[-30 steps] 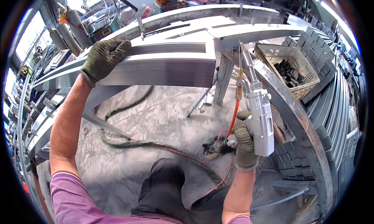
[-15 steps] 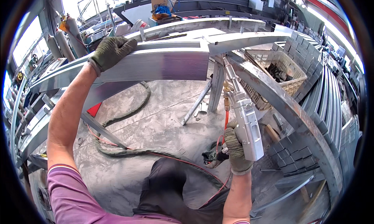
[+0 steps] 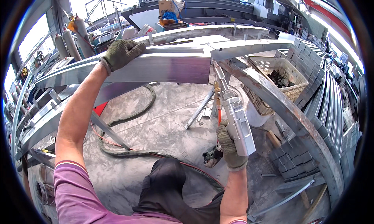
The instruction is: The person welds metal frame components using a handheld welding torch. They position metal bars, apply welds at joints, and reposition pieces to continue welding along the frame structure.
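Observation:
My gloved left hand rests over the top edge of a shiny metal beam, fingers closed over it. In my gloved right hand is a silver handheld welding gun, gripped round its handle and tilted up to the left. Its narrow nozzle reaches the right end of the beam, where a curved metal bar meets it. Whether the tip touches the metal I cannot tell. An orange hose runs down from the gun's brass fitting.
A rusty curved metal frame sweeps down the right side. Beyond it stand a cream plastic crate and stacked metal tubes. A dark sleeved hose winds over the floor. Gas cylinders stand at the far left.
The gun has shifted left, bringing its nozzle close against the beam's right end. My left hand keeps its place on the beam, while the whole view has swung slightly.

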`<state>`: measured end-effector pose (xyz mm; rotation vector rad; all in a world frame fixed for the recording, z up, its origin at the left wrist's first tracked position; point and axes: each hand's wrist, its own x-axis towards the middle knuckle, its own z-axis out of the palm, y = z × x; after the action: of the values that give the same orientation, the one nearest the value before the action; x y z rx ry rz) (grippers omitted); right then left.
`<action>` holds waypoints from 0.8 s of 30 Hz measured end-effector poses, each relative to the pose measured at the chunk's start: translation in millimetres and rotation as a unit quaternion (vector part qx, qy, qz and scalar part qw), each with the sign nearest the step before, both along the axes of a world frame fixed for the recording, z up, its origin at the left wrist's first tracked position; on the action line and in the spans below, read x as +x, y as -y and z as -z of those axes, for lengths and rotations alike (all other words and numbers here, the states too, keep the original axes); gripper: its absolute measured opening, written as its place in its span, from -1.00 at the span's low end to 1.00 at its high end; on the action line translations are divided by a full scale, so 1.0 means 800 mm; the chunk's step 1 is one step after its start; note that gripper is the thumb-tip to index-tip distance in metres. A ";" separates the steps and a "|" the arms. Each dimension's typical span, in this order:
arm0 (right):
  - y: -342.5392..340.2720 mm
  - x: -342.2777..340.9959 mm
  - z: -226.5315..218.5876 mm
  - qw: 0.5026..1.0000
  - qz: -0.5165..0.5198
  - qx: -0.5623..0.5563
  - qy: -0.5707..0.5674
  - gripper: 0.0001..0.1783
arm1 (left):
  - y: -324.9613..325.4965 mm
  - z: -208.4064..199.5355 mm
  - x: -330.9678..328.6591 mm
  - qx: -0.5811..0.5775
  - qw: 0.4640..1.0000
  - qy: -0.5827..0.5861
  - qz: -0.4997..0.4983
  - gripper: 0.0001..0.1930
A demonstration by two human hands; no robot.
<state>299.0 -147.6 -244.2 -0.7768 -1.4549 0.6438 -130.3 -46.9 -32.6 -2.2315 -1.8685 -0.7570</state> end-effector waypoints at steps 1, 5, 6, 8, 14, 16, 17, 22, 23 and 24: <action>-0.001 0.000 0.000 1.000 0.004 0.012 0.004 -0.84 | -0.002 0.001 -0.001 0.000 1.000 -0.002 0.001 -0.56; -0.009 -0.004 0.000 0.996 0.019 0.084 0.006 -0.84 | -0.001 0.002 0.001 0.007 1.000 -0.006 -0.005 -0.56; -0.012 -0.005 0.005 0.996 0.020 0.086 0.008 -0.84 | -0.001 0.002 0.001 0.007 1.000 -0.008 -0.006 -0.56; -0.012 -0.005 0.006 0.997 0.019 0.078 0.012 -0.83 | -0.002 0.002 -0.001 0.006 1.000 -0.011 -0.008 -0.56; -0.009 -0.007 0.003 0.999 -0.004 0.035 -0.011 -0.82 | -0.002 0.002 -0.002 0.013 1.000 -0.010 -0.007 -0.55; -0.013 -0.003 0.005 0.998 -0.003 0.056 0.006 -0.82 | 0.001 0.001 0.002 0.014 1.000 -0.009 -0.001 -0.55; -0.012 -0.001 0.006 0.999 -0.021 0.037 -0.003 -0.79 | 0.001 0.002 0.004 0.015 1.000 -0.008 0.002 -0.55; -0.009 -0.004 0.005 0.993 -0.075 -0.033 -0.084 -0.78 | -0.002 0.002 -0.001 0.008 1.000 -0.008 0.007 -0.55; -0.009 -0.001 0.003 0.998 -0.047 -0.008 -0.027 -0.80 | -0.002 0.002 -0.002 0.006 1.000 -0.010 0.007 -0.56; -0.010 0.005 0.001 0.999 -0.020 0.017 0.030 -0.81 | -0.002 0.002 -0.002 0.009 1.000 -0.008 0.009 -0.56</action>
<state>302.7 -139.2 -245.0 -0.7473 -1.5363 0.6285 -131.9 -45.5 -34.5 -2.2404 -1.8280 -0.7531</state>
